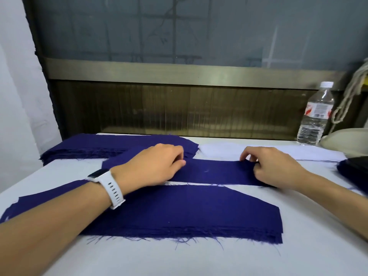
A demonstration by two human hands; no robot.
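Cloth strip [215,172], dark blue, is laid flat on the table [179,259] just behind the stack [189,212] of like pieces, with a thin gap between them. Its left end is held by the left hand [153,166], fingers curled together and pinched on the far edge; its right end is pinched by the right hand [272,166], thumb and forefinger closed on the cloth. A second pile [99,144] is noted behind-left of the stack, and a water bottle [316,116] well behind-right.
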